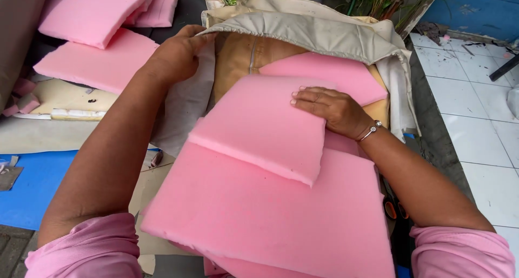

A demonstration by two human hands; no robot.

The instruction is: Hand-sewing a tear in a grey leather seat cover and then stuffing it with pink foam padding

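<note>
Pink foam everywhere in the head view; only one view to log.

Right hand (334, 109): lies flat, fingers spread open, palm down on a smaller pink foam slab (259, 124). It presses rather than grips; nothing is closed in it. A silver bracelet (371, 130) sits at the wrist.

Left hand (175, 53): fingers curled around the edge of a beige fabric cover (308, 32), holding its opening up and back at the far left.

Position: the smaller slab rests on top of a large pink foam sheet (270, 213) that fills the near centre. The slab's far edge is at the mouth of the cover, beside another pink foam piece (335, 72) already under the fabric.

Orientation: the slab's long axis runs from near left to far right, its far end pointing toward the cover opening; it lies tilted against the sheet below.

Risk, as judgement: the slab is soft and held by pressure alone, so it could buckle or slide sideways off the sheet. The cover edge could slip from the left hand and close the opening, since the fabric looks loose.

Surroundings: more pink foam pieces (92, 13) stacked far left, blue mat (32, 186) near left, white floor tiles (476, 110) at right.
</note>
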